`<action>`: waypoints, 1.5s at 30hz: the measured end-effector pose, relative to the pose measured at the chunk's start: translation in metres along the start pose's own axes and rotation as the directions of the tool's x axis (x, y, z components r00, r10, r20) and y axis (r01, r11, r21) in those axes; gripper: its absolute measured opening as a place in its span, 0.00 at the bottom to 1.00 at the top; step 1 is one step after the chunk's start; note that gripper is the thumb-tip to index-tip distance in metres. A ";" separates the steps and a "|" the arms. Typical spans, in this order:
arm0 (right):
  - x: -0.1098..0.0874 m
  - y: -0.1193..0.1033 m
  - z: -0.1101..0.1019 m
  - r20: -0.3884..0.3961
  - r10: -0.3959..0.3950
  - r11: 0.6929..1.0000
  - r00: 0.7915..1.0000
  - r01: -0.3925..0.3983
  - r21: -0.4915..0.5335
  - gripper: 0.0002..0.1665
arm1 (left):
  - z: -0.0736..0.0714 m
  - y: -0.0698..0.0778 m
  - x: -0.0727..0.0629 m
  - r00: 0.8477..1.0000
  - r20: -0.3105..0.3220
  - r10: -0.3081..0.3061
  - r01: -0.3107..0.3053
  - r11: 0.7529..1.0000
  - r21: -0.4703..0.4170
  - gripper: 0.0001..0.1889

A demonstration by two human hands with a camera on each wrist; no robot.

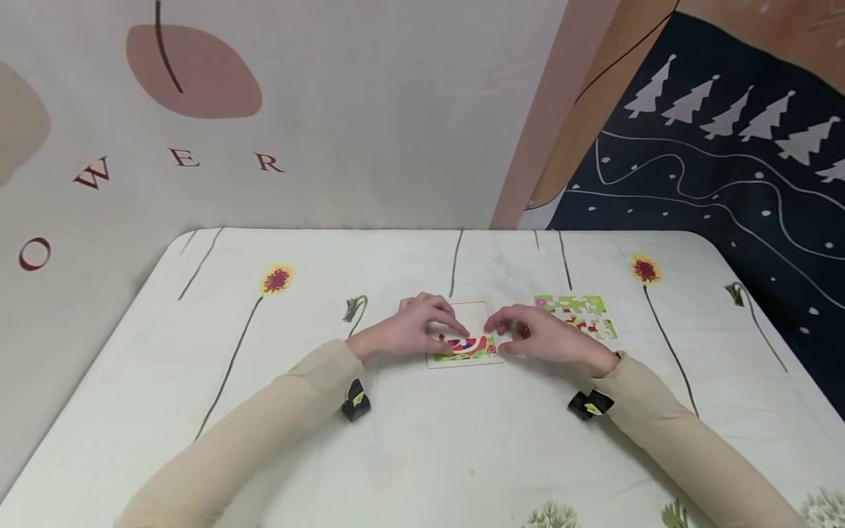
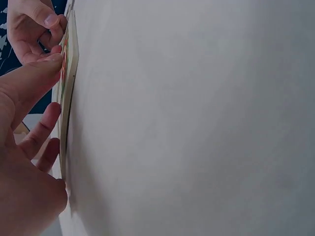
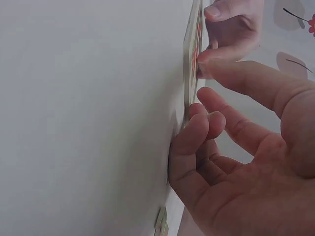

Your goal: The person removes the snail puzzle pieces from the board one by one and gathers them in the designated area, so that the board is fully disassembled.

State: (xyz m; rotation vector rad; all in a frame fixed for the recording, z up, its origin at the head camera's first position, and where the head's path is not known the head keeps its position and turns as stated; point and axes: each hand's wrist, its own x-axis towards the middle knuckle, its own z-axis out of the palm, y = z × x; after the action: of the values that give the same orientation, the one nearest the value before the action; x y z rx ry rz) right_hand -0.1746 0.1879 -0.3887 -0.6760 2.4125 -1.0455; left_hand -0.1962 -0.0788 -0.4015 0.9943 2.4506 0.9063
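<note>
A flat puzzle board (image 1: 470, 312) with a thin rim lies on the table in the head view. Its near half holds fitted puzzle pieces (image 1: 472, 350) in red, green, white and blue; the far half is bare. My left hand (image 1: 417, 326) lies over the board's left side, thumb touching the pieces and fingers relaxed. At the right edge is my right hand (image 1: 544, 334), its thumb on the pieces and its fingers loosely bent, with nothing seen between them. Both wrist views show the board (image 2: 71, 73) edge-on, with thumbs on its face.
Just right of the board, partly behind my right hand, lies a group of green, white and red puzzle pieces (image 1: 584, 312). The white tablecloth (image 1: 422, 455) carries printed flowers. A pale wall hanging (image 1: 396, 132) rises at the table's far edge.
</note>
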 end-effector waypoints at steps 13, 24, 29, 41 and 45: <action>0.003 -0.003 0.002 0.032 0.011 1.000 0.999 -0.012 0.010 0.22 | -0.002 -0.010 0.002 0.998 0.012 0.060 -0.059 0.997 -0.043 0.13; 0.005 -0.003 0.002 0.055 -0.020 0.999 0.998 0.017 0.051 0.21 | -0.002 -0.010 0.002 0.999 0.022 0.049 -0.048 0.998 -0.042 0.14; 0.004 -0.005 0.000 0.046 -0.014 0.996 0.999 0.010 0.085 0.18 | -0.002 -0.009 0.003 0.998 0.031 0.051 -0.049 0.998 -0.048 0.14; 0.006 -0.006 0.002 0.020 -0.042 0.989 0.999 0.038 0.143 0.13 | -0.002 -0.009 0.002 0.999 0.037 0.035 -0.033 0.998 -0.054 0.14; 0.007 -0.006 0.003 0.014 -0.042 0.987 0.999 0.039 0.154 0.12 | -0.002 -0.008 0.003 0.999 0.043 0.031 -0.029 0.998 -0.060 0.14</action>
State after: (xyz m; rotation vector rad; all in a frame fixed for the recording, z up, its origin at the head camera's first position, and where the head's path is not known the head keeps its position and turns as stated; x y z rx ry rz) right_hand -0.1767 0.1788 -0.3870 -0.6801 2.2834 -1.2226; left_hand -0.2036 -0.0825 -0.4057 1.0223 2.3643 0.9505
